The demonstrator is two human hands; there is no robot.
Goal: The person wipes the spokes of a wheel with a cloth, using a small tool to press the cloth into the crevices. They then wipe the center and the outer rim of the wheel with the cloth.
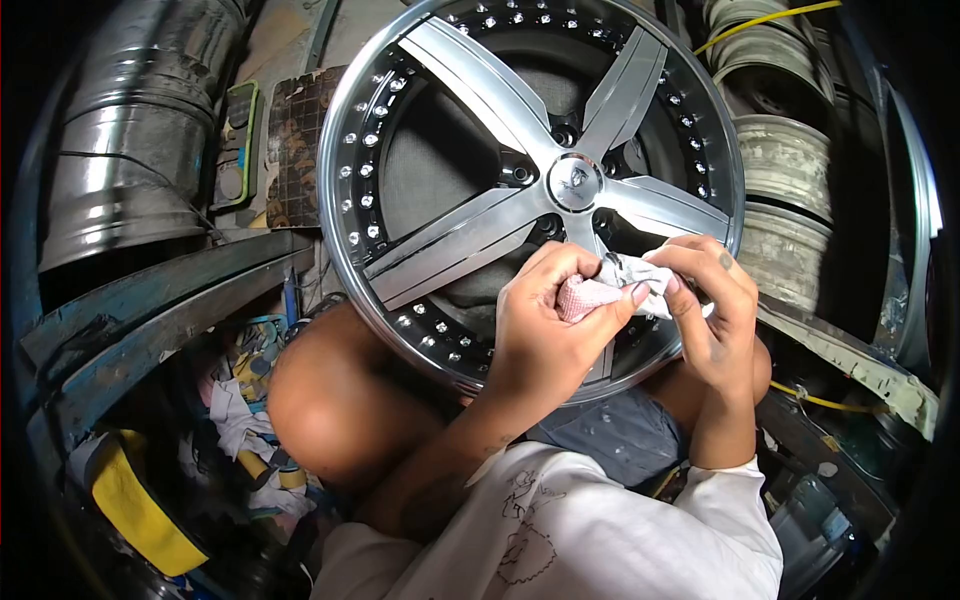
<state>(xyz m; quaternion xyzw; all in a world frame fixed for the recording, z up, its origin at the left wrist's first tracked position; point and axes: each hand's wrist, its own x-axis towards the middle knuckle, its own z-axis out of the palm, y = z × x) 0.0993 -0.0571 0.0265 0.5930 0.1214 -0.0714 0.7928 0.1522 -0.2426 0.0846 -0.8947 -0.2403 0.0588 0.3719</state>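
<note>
A large alloy wheel rim (455, 235) with broad silver spokes, a black inner ring and shiny studs leans across my knees. Over its lower spokes, both hands grip a crumpled cloth (635, 283), partly white and partly pinkish with dark smudges. My left hand (555, 320) is closed around the pink-tinted end. The whiter side is pinched between the thumb and fingers of my right hand (715, 310). The rim's round center cap (575, 183) lies just above my hands. My fingers hide part of the cloth and the lower spoke.
Stacked metal rims stand on the left (140, 130) and dusty rims on the right (785, 170). A phone-like object with a green edge (236, 145) lies beside a patterned board (297, 140). Scraps and a yellow piece (140, 500) litter the lower left; a metal rail (170, 310) runs nearby.
</note>
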